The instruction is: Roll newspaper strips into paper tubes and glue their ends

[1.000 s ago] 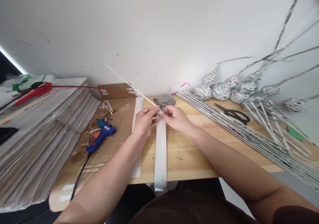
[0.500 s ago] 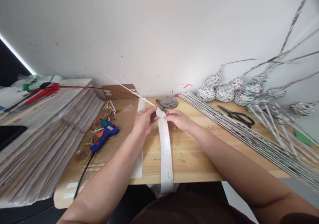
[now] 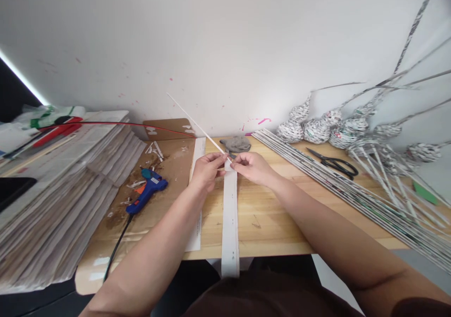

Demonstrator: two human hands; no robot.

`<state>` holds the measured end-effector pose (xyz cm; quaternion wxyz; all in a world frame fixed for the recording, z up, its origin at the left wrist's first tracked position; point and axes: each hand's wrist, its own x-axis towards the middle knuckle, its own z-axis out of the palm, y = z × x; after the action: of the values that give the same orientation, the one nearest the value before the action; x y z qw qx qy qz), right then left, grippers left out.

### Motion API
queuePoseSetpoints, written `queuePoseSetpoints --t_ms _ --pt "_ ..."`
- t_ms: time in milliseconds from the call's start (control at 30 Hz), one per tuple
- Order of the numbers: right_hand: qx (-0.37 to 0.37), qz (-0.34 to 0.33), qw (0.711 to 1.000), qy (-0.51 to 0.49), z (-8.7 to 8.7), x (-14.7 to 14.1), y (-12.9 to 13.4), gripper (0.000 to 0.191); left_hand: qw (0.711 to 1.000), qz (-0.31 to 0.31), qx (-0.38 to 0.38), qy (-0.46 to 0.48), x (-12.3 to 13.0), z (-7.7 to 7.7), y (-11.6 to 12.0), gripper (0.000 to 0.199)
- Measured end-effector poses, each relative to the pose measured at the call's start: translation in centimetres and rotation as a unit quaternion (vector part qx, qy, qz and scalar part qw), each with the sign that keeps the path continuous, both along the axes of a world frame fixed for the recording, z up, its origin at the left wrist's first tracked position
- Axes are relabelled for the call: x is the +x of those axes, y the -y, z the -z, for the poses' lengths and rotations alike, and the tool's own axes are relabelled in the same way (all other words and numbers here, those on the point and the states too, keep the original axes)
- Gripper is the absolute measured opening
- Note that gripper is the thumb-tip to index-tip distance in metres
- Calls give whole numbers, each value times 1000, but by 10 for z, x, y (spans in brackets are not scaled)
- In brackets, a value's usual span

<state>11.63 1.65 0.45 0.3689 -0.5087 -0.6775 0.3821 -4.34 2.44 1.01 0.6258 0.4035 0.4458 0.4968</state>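
A long white paper strip (image 3: 230,223) runs from my fingers toward my body and over the table's front edge. At its far end a thin white stick (image 3: 197,125) points up and to the left, toward the wall. My left hand (image 3: 210,170) pinches the stick and the strip's corner between thumb and fingers. Close beside it, my right hand (image 3: 251,166) pinches the strip's far end, where the stick meets the paper. A grey cloth (image 3: 237,143) lies just behind both hands.
A blue glue gun (image 3: 146,195) lies on cardboard (image 3: 176,190) at left, beside a tall paper stack (image 3: 81,213). At right are long paper rods (image 3: 317,181), black scissors (image 3: 334,164) and several woven paper shapes (image 3: 317,131) along the wall.
The stick has swung more upright, its upper tip shifting right. The paper strip has moved slightly left and hangs straighter. My hands are closer together at its far end.
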Motion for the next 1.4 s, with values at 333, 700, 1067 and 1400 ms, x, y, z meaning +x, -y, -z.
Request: queuePoseSetpoints --t_ms 333,700,1067,1400 --pt "123 19 988 94 -5 -9 10 27 1000 -14 -10 -9 1 4 -1 27" --pt "-22 -149 980 134 -13 15 4 27 999 20 -22 27 1 5 -2 12" --pt "-101 -161 971 -148 -18 26 -6 43 984 176 -13 -17 9 2 14 27" --pt "-135 -161 957 -201 -14 28 -8 30 981 190 -21 -26 13 4 20 32"
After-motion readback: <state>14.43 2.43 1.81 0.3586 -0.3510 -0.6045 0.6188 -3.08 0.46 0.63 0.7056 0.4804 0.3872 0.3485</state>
